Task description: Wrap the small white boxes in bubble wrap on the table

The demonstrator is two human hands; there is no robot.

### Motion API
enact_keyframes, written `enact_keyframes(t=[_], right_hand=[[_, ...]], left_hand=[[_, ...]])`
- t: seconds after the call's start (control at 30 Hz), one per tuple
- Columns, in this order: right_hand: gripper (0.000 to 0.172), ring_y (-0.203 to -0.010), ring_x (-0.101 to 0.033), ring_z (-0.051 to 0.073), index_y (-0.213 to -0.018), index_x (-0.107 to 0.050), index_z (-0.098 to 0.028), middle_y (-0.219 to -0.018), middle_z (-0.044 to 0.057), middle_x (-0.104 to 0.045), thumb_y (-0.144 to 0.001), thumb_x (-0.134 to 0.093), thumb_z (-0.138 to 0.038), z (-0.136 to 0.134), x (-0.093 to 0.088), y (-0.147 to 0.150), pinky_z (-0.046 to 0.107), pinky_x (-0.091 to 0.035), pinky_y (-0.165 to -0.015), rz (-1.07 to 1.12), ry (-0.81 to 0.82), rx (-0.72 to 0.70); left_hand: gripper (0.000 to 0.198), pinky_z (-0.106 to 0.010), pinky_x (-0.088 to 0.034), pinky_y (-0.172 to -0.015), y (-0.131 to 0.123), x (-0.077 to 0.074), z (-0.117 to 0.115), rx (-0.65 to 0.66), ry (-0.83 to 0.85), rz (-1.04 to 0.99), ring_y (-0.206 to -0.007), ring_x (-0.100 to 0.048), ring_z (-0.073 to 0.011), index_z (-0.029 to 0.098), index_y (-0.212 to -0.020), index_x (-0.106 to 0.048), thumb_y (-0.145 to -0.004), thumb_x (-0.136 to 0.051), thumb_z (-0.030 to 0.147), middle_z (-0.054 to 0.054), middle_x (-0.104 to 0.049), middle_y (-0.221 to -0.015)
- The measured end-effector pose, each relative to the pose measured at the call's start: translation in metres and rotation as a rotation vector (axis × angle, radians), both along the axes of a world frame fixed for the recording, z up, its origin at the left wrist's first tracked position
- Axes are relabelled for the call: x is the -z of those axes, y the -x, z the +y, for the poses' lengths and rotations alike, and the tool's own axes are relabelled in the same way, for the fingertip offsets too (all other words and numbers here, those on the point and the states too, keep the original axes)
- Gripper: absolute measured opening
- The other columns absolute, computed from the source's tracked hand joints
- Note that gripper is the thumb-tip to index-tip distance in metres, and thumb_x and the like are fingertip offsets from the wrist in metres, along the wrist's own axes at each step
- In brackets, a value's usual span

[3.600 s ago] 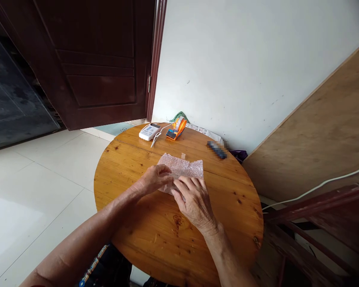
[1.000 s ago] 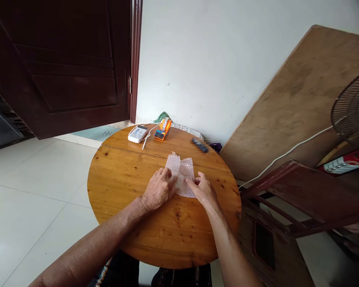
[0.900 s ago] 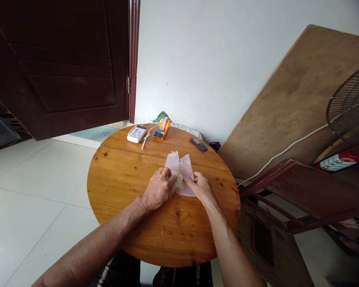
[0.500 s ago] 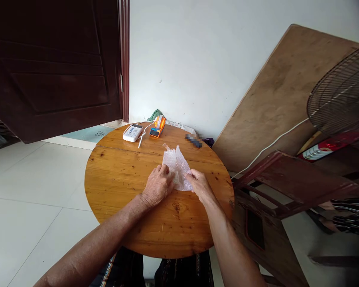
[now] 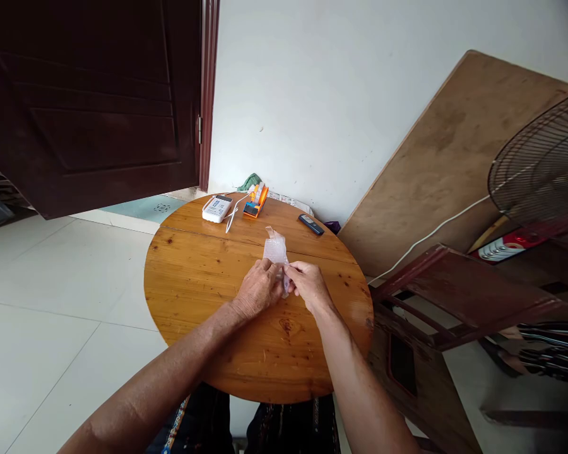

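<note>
A piece of bubble wrap point(image 5: 275, 248), folded into a narrow bundle, lies on the round wooden table point(image 5: 194, 296). My left hand point(image 5: 262, 287) presses on its left side, fingers curled over it. On the right edge, my right hand point(image 5: 307, 282) pinches the wrap between thumb and fingers, close beside the left fingertips. A small clear strip, which looks like tape, sticks up at the wrap's far end. Whatever may be inside the wrap is hidden.
Toward the table's far side are a white device point(image 5: 216, 209) with a white cable point(image 5: 233, 217), an orange tape dispenser point(image 5: 256, 200) and a dark remote control point(image 5: 311, 224). A wooden chair point(image 5: 473, 296) stands at the right, with a phone point(image 5: 402, 364) on its seat, below a fan point(image 5: 544, 157).
My right hand has moved left, folding the loose right flap of bubble wrap over toward my left hand. The bundle is narrower now. My left hand stays on the wrap.
</note>
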State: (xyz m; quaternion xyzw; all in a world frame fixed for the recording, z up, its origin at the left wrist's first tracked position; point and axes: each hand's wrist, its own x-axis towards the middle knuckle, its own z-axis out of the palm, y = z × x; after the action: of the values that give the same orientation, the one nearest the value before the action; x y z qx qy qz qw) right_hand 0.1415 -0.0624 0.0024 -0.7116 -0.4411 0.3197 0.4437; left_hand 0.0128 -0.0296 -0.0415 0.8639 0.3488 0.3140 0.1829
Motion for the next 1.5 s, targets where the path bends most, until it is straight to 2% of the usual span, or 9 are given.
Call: enact_keyframes(t=[0.13,0.3,0.4,0.5,0.6,0.8,1.03,1.3,1.5], right_hand=[[0.013,-0.042,-0.056,0.010,-0.069,-0.066,-0.015,-0.060,0.002,-0.066,-0.071,-0.059,-0.026,-0.004,-0.011,0.001,0.016,-0.027,-0.032,0.022,0.064,-0.073],[0.028,-0.049,-0.058,0.010,-0.094,-0.070,-0.015,-0.075,0.003,-0.071,-0.068,-0.064,-0.021,-0.011,-0.009,-0.002,0.017,-0.033,-0.038,0.046,0.064,-0.194],[0.030,-0.054,-0.057,0.011,-0.097,-0.070,-0.017,-0.074,0.000,-0.069,-0.067,-0.067,-0.023,-0.010,-0.001,-0.001,0.019,-0.038,-0.044,-0.044,0.000,-0.306],[0.028,-0.061,-0.057,0.013,-0.095,-0.070,-0.020,-0.072,-0.001,-0.068,-0.067,-0.066,-0.018,-0.008,0.004,-0.001,0.019,-0.039,-0.050,-0.234,-0.035,-0.356],[0.045,-0.060,-0.056,0.011,-0.109,-0.067,-0.022,-0.078,-0.001,-0.069,-0.066,-0.061,-0.009,-0.006,0.005,-0.004,0.018,-0.038,-0.051,-0.347,-0.026,-0.376],[0.071,-0.050,-0.056,0.007,-0.138,-0.043,-0.017,-0.098,0.002,-0.069,-0.068,-0.047,-0.007,-0.006,0.000,-0.013,0.021,-0.044,-0.052,-0.182,0.033,-0.420],[0.055,-0.045,-0.055,0.007,-0.132,-0.049,-0.017,-0.103,0.005,-0.070,-0.078,-0.051,-0.028,-0.008,0.003,-0.027,0.025,-0.048,-0.050,-0.128,-0.151,-0.268],[0.054,-0.042,-0.054,0.007,-0.132,-0.054,-0.021,-0.111,0.007,-0.072,-0.079,-0.053,-0.031,-0.005,0.013,-0.030,0.025,-0.049,-0.047,-0.126,-0.099,-0.357],[0.043,-0.057,-0.062,0.012,-0.113,-0.062,-0.016,-0.103,0.010,-0.072,-0.076,-0.060,-0.036,0.005,0.015,-0.052,0.022,-0.042,-0.044,-0.048,-0.130,-0.066]], left_hand=[[0.059,-0.036,-0.050,-0.092,0.002,0.001,0.002,0.007,0.158,-0.127,-0.102,-0.057,-0.0231,0.014,-0.138,-0.047,-0.081,-0.060,0.019,-0.011,-0.061,-0.111],[0.063,-0.028,-0.051,-0.078,0.009,-0.002,0.004,0.037,0.432,-0.330,-0.084,-0.058,-0.0157,0.016,-0.138,-0.047,-0.077,-0.057,0.013,-0.005,-0.063,-0.101],[0.055,-0.023,-0.049,-0.067,0.009,-0.004,0.005,0.045,0.582,-0.409,-0.073,-0.057,-0.0117,0.016,-0.134,-0.052,-0.079,-0.056,0.016,-0.002,-0.064,-0.094],[0.037,-0.024,-0.048,-0.068,0.006,-0.001,0.005,-0.021,0.515,-0.429,-0.073,-0.056,-0.0120,0.016,-0.118,-0.063,-0.083,-0.060,0.026,-0.003,-0.063,-0.091],[0.033,-0.025,-0.048,-0.069,0.003,0.001,0.005,-0.073,0.431,-0.393,-0.072,-0.055,-0.0118,0.017,-0.114,-0.066,-0.085,-0.061,0.032,-0.003,-0.062,-0.091],[0.030,-0.026,-0.050,-0.072,0.000,0.002,0.005,-0.127,0.359,-0.291,-0.074,-0.057,-0.0127,0.016,-0.111,-0.067,-0.082,-0.064,0.025,-0.003,-0.062,-0.092],[0.045,-0.026,-0.053,-0.077,-0.001,0.000,0.000,-0.119,0.284,-0.189,-0.080,-0.060,-0.0138,0.019,-0.120,-0.062,-0.077,-0.056,0.007,-0.004,-0.062,-0.097],[0.036,-0.028,-0.055,-0.082,0.001,-0.005,-0.008,-0.139,0.124,-0.043,-0.095,-0.063,-0.0172,0.023,-0.113,-0.066,-0.082,-0.054,0.009,-0.006,-0.060,-0.117],[0.035,-0.036,-0.056,-0.089,0.003,-0.001,-0.008,-0.072,-0.048,0.046,-0.108,-0.061,-0.0222,0.025,-0.113,-0.066,-0.085,-0.053,0.009,-0.005,-0.054,-0.139]])
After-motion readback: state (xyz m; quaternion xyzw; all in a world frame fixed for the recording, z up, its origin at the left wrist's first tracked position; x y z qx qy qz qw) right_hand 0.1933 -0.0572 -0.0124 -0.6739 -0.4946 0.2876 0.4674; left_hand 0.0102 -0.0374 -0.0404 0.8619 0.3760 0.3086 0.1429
